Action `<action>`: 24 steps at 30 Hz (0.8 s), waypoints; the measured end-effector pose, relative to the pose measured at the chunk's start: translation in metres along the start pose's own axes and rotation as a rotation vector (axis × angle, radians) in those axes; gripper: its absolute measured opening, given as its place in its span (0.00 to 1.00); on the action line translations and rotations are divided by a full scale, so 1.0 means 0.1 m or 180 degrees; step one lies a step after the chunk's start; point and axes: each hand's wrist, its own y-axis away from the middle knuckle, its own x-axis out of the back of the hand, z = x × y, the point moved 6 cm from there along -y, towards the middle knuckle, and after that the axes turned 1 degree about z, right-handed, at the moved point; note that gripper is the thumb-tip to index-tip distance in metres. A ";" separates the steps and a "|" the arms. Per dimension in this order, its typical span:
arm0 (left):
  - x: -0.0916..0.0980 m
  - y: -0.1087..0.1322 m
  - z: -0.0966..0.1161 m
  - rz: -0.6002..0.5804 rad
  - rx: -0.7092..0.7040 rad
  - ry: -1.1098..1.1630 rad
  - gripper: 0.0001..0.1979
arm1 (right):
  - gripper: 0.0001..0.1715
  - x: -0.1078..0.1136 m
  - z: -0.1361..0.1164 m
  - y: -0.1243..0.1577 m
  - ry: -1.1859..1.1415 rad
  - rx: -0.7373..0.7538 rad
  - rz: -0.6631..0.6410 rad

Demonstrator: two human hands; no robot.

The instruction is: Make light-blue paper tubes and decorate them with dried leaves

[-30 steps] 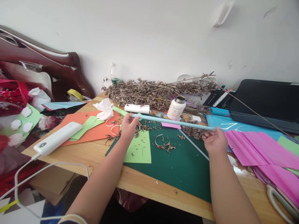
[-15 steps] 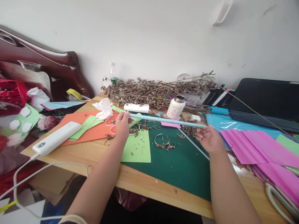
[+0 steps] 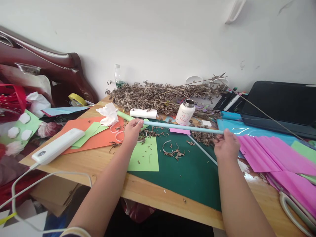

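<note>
A thin light-blue stick, like rolled paper, stretches almost level above the table between my hands. My left hand pinches its left end between thumb and fingers. At the other end, my right hand is closed on the stick, thumb on top. Beneath it lies a dark green mat scattered with dry leaf bits. A light-green sheet covers part of the mat's left side. Just behind the stick stands an uncapped white bottle with a printed picture.
Dried plant stems are heaped along the wall. Left are orange paper and a white corded device. Right are pink crepe paper, scissors and a black laptop-like device. A clear bottle stands behind.
Both hands have shifted slightly to the right with the blue stick, still gripping its ends. The things on the table look unmoved; the view has turned a little.
</note>
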 end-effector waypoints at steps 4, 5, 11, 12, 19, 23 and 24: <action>-0.03 0.00 -0.04 -0.0066 0.0127 0.0049 0.13 | 0.12 0.02 -0.05 0.02 -0.0065 0.0117 0.0187; -0.03 0.00 -0.04 -0.0066 0.0112 0.0072 0.13 | 0.11 0.03 -0.06 0.03 -0.0088 0.0147 0.0246; -0.11 0.06 -0.04 -0.0174 0.0027 0.0212 0.13 | 0.10 0.08 -0.12 0.05 -0.0252 0.0252 0.0487; -0.13 0.07 -0.04 -0.0211 0.0025 0.0219 0.13 | 0.10 0.08 -0.13 0.05 -0.0265 0.0267 0.0500; -0.15 0.10 0.00 -0.0278 -0.0032 0.0829 0.15 | 0.09 0.08 -0.12 0.06 -0.0256 0.0280 0.0528; -0.15 0.10 0.02 -0.0193 -0.0038 0.1395 0.21 | 0.10 0.06 -0.09 0.05 -0.0227 0.0169 0.0488; -0.16 0.10 0.01 -0.0212 -0.0001 0.1467 0.21 | 0.11 0.06 -0.08 0.05 -0.0218 0.0145 0.0479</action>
